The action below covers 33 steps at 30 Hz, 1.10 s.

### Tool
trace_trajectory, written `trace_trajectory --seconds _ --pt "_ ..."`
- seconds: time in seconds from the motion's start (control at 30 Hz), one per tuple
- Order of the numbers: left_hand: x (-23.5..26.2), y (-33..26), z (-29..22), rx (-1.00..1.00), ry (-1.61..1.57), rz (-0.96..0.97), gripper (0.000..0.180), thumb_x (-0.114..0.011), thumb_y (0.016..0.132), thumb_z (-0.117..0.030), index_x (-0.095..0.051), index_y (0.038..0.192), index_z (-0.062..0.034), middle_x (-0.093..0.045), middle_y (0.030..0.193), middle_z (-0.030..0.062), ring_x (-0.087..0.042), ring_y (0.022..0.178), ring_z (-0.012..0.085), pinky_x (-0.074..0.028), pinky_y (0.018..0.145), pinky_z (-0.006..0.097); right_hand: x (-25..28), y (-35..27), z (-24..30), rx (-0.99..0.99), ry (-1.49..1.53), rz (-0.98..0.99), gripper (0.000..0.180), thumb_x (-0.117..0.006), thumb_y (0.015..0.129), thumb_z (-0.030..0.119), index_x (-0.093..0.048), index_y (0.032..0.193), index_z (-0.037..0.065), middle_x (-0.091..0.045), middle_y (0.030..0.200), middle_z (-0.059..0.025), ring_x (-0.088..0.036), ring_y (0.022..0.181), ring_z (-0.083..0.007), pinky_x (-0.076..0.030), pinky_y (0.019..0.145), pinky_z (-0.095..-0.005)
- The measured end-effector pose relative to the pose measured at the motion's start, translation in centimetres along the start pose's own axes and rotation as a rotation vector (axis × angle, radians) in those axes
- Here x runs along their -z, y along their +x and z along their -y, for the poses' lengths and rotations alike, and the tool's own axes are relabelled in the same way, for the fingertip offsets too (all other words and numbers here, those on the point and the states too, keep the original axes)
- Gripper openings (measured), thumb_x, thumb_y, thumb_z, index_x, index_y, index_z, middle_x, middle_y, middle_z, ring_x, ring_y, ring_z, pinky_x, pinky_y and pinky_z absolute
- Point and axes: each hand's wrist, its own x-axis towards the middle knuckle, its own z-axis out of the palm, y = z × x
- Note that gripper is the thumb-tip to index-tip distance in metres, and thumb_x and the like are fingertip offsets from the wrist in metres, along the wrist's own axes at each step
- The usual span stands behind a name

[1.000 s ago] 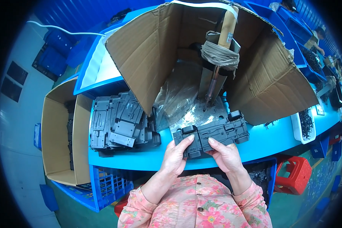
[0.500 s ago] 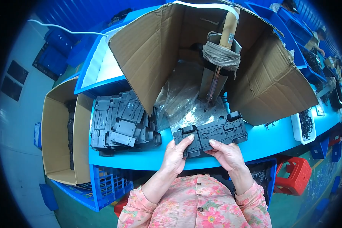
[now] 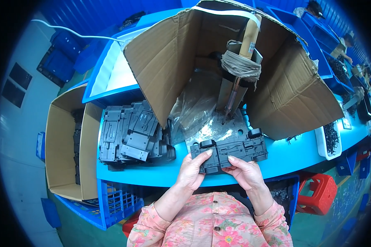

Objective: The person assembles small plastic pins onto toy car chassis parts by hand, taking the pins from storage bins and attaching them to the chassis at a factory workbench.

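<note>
A black plastic toy car chassis with wheels is held level over the front of the table, its underside parts facing up. My left hand grips its left end, thumb on top. Near the middle of the front edge, my right hand grips it the same way. Beyond the chassis, a soldering iron with a cloth-wrapped handle points down over a metal plate. Left of my hands lies a stack of similar black chassis.
Cardboard sheets wall in the iron. A white tray of small black parts stands at the right of the blue table. An open carton stands at the left, a red stool at the lower right. Other people work at the far right.
My hands have drawn the chassis slightly down toward me, away from the iron's tip. Both keep their hold. The whole view has shifted a little.
</note>
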Motion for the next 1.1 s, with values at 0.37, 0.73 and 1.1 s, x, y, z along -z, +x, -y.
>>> trace_trajectory --seconds 0.37,0.73,1.1 --pt "0.1 0.2 -0.2 0.017 -0.038 -0.017 0.025 -0.063 0.079 -0.004 -0.055 0.102 -0.0008 -0.061 0.096 0.0102 -0.060 0.088 0.0194 -0.048 0.082 0.035 -0.4 0.1 0.0 0.010 0.009 -0.002 0.025 -0.060 0.080 0.003 -0.056 0.104 -0.002 -0.061 0.099 -0.0128 -0.058 0.092 -0.0240 -0.044 0.085 -0.0432" --pt "-0.1 1.7 -0.7 0.034 -0.062 0.064 0.022 -0.062 0.079 -0.004 -0.056 0.100 -0.0010 -0.062 0.093 0.0092 -0.061 0.083 0.0176 -0.050 0.077 0.032 -0.1 1.0 0.7 -0.018 0.016 0.029 0.025 -0.062 0.081 0.008 -0.057 0.105 0.007 -0.061 0.100 -0.0074 -0.057 0.092 -0.0193 -0.043 0.083 -0.0380" --pt "-1.8 3.7 -2.9 -0.003 -0.001 0.162 0.021 -0.063 0.078 -0.003 -0.057 0.098 -0.0006 -0.063 0.093 0.0092 -0.062 0.084 0.0177 -0.050 0.078 0.030 -1.8 2.0 2.2 0.080 0.006 0.013 0.018 -0.062 0.081 0.008 -0.060 0.099 0.006 -0.063 0.095 -0.0074 -0.058 0.089 -0.0190 -0.043 0.082 -0.0383"
